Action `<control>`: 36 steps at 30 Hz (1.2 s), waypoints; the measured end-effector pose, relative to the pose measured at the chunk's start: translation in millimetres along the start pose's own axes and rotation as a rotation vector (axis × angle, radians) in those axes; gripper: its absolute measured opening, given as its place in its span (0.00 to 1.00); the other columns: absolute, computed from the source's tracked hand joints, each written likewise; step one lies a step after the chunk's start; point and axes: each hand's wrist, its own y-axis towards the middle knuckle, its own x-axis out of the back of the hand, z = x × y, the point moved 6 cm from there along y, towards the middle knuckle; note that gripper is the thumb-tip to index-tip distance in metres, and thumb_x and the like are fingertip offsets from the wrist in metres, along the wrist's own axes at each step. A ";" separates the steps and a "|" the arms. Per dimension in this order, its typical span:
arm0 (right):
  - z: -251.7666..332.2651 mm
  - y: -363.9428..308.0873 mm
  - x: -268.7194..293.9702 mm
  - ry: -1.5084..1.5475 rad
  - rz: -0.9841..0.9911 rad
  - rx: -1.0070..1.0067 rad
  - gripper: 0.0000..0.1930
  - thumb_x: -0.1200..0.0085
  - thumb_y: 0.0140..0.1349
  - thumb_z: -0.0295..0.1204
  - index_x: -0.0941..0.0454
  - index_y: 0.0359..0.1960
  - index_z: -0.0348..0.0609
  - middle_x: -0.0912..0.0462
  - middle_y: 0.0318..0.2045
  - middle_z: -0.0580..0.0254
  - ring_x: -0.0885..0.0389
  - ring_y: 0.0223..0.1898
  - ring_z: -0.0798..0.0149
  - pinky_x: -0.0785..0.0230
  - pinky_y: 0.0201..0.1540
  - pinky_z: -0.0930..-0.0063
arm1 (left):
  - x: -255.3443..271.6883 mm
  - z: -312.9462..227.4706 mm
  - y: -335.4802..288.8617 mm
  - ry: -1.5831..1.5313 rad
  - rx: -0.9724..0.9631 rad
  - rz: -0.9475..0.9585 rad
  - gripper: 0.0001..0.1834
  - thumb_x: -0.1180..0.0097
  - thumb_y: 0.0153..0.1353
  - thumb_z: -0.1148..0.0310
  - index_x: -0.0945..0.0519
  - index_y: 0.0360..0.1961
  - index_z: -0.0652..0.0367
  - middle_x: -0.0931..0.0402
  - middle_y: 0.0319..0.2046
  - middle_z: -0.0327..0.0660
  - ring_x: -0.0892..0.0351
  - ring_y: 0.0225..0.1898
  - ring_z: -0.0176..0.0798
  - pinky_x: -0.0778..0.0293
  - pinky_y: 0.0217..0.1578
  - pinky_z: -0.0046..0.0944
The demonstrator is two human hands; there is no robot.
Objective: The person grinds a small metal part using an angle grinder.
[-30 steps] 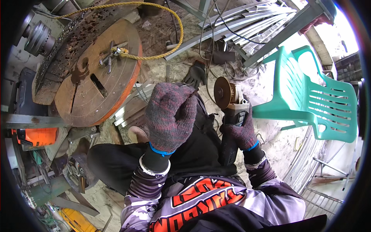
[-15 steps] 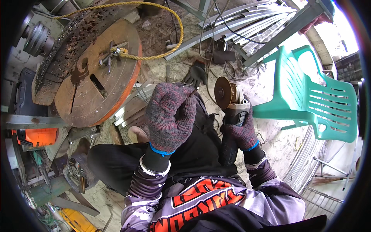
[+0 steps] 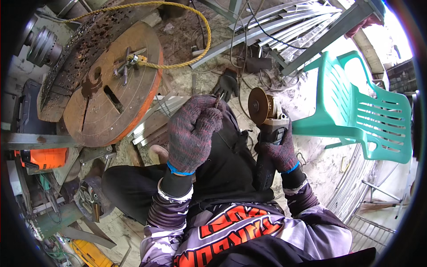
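Observation:
My left hand (image 3: 192,133), in a dark grey-and-red knit glove with a blue cuff, is pinched on a small thin metal piece (image 3: 219,100), which looks like a drill bit. Its tip points up and away from me. Gloved alike, my right hand (image 3: 281,153) is wrapped round the body of an angle grinder (image 3: 272,127). The grinder rests along my right thigh, its brown disc (image 3: 257,106) facing left toward the metal piece, a hand's width or more apart. Whether the disc spins I cannot tell.
A big round metal plate (image 3: 133,98) with a yellow rope (image 3: 187,65) stands at the left. A loose black glove (image 3: 227,84) lies on the floor ahead, near cables. To the right is a green plastic chair (image 3: 342,98); metal strips (image 3: 293,31) lie beyond.
My left hand has turned and dropped slightly, so the thin metal piece now stands more upright and shows more. The right hand and grinder have barely moved.

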 end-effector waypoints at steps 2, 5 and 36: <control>1.0 -0.6 -1.0 -0.004 -0.006 -0.001 0.60 0.30 0.43 0.14 0.51 0.80 0.50 0.18 0.46 0.54 0.15 0.42 0.59 0.15 0.43 0.61 | 0.8 0.7 -0.1 0.033 0.010 0.021 0.09 0.38 0.73 0.71 0.16 0.47 0.67 0.15 0.37 0.41 0.19 0.33 0.32 0.20 0.39 0.35; 1.1 -1.2 -1.0 -0.004 -0.021 -0.002 0.60 0.30 0.43 0.15 0.51 0.79 0.49 0.18 0.45 0.54 0.15 0.42 0.59 0.15 0.42 0.62 | 0.1 6.3 -1.1 -0.156 0.054 0.016 0.10 0.38 0.73 0.71 0.16 0.48 0.67 0.14 0.38 0.42 0.19 0.32 0.32 0.19 0.39 0.37; -39.7 -1.9 16.1 0.735 0.155 -0.125 0.35 0.39 0.64 0.39 0.37 0.71 0.46 0.18 0.51 0.47 0.15 0.49 0.52 0.16 0.49 0.53 | -116.3 40.0 -70.1 0.246 0.014 0.948 0.10 0.39 0.70 0.69 0.16 0.46 0.65 0.18 0.44 0.51 0.17 0.49 0.54 0.22 0.54 0.45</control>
